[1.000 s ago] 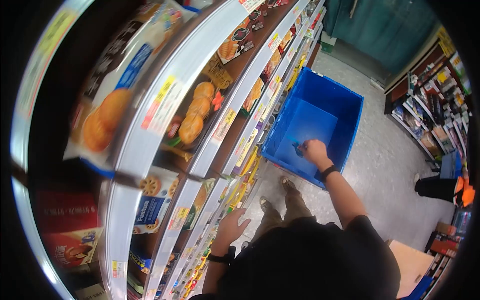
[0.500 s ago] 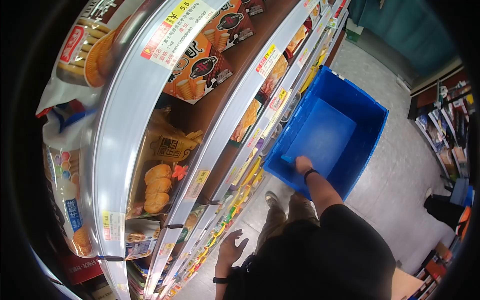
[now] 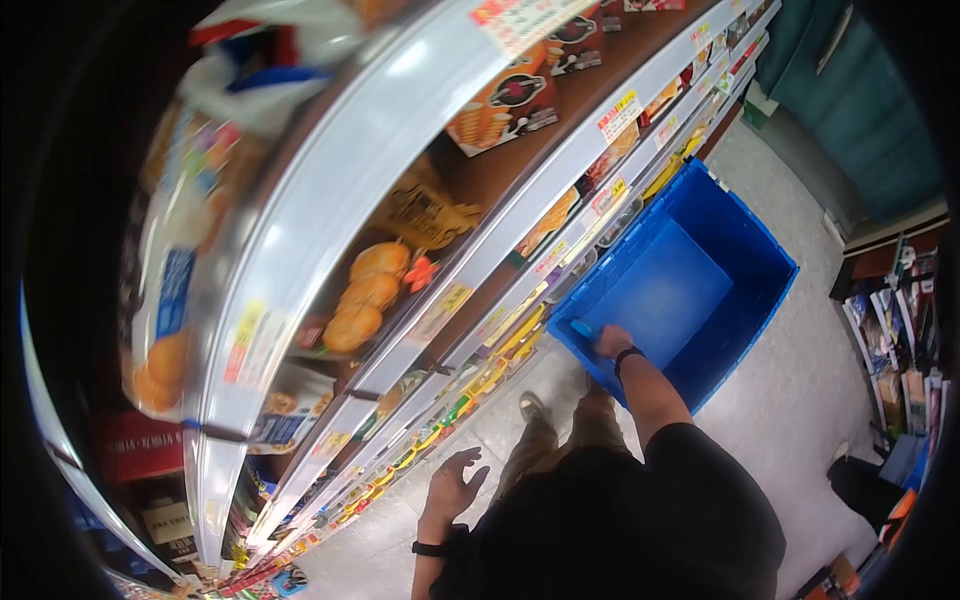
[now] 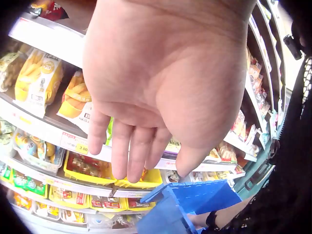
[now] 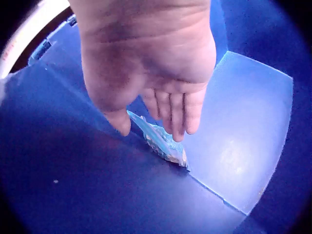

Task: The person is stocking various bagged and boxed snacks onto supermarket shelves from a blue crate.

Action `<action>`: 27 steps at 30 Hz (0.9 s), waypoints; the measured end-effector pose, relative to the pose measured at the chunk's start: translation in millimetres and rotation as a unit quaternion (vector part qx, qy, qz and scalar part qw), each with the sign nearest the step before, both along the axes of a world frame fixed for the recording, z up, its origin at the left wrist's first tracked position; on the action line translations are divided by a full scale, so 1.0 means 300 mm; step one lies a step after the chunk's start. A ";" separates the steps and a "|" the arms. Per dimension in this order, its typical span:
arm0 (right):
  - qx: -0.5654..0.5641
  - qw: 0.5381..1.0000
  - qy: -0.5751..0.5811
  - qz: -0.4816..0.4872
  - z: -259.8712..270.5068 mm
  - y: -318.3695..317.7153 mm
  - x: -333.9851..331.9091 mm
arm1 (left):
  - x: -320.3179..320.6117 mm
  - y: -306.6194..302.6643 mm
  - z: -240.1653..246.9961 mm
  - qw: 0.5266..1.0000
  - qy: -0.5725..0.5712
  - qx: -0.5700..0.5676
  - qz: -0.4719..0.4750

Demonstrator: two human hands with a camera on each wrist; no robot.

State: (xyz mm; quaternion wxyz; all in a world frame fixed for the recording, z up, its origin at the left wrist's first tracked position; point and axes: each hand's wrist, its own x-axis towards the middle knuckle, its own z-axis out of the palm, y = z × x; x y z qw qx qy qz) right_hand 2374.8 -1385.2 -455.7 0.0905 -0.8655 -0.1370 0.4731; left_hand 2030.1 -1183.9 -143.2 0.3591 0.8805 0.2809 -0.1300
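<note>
My right hand (image 3: 612,343) reaches down into a blue plastic crate (image 3: 745,345), near its side closest to me. A small light-blue packet (image 5: 163,141) stands on edge along the bottom seam of the crate. In the right wrist view the fingers of the hand (image 5: 151,68) are nearly straight, with thumb and fingers apart. The packet's upper corner shows beside the thumb, and its other end extends past the fingertips. My left hand (image 3: 456,488) hangs beside the shelves, its fingers loosely spread. In the left wrist view its palm (image 4: 165,83) faces the camera and holds nothing.
Snack shelves (image 3: 330,170) with price labels run along my left. Yellow trays (image 4: 87,168) hold packaged goods on the lower levels. A green curtain (image 3: 860,110) hangs beyond the crate. Another stocked rack (image 3: 900,350) stands to the right across the grey floor (image 3: 770,455).
My right hand has moved lower toward the near side of the crate, and its grip on the packet has loosened. The left hand stays beside the shelves. The head view has shifted.
</note>
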 end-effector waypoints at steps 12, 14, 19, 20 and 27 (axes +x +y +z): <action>0.246 0.906 -0.328 -0.104 0.352 -0.036 -0.290 | -0.265 0.189 -0.064 0.983 -0.167 0.009 -0.073; 0.282 0.890 -0.345 -0.094 0.426 0.000 -0.445 | -0.334 0.249 -0.068 0.985 -0.139 -0.037 -0.091; 0.304 0.878 -0.365 0.067 0.557 0.125 -0.861 | -0.528 0.368 -0.135 0.976 -0.155 -0.024 -0.151; 0.288 0.886 -0.348 0.107 0.586 0.155 -0.922 | -0.561 0.377 -0.143 0.979 -0.157 -0.024 -0.130; 0.365 0.878 -0.255 0.173 0.778 0.321 -1.235 | -0.699 0.382 -0.036 0.961 -0.236 0.010 -0.144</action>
